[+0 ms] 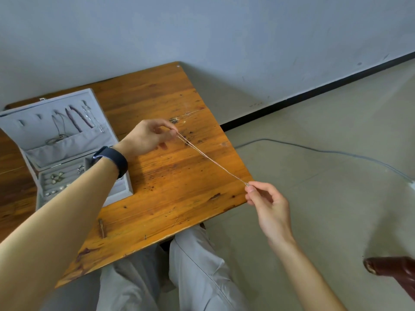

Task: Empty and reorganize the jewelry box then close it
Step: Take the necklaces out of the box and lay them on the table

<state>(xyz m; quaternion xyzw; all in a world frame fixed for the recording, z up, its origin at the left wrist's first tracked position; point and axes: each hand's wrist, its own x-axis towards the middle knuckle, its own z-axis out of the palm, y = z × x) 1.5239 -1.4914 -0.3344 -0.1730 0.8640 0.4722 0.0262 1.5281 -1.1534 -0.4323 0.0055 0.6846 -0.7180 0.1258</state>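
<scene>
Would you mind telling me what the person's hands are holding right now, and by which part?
A thin chain necklace, stretched straight between both hands: the left hand pinches one end and the right hand pinches the other.

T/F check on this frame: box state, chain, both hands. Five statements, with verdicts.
1. The jewelry box stands open. True.
2. The chain lies coiled on the table. False: it is stretched in a straight line between the two hands, above the table.
3. The left hand pinches one end of the chain. True.
4. The right hand reaches into the box. False: it pinches the chain's other end, well away from the box.
5. Nothing hangs in the box lid. False: several necklaces hang there.
</scene>
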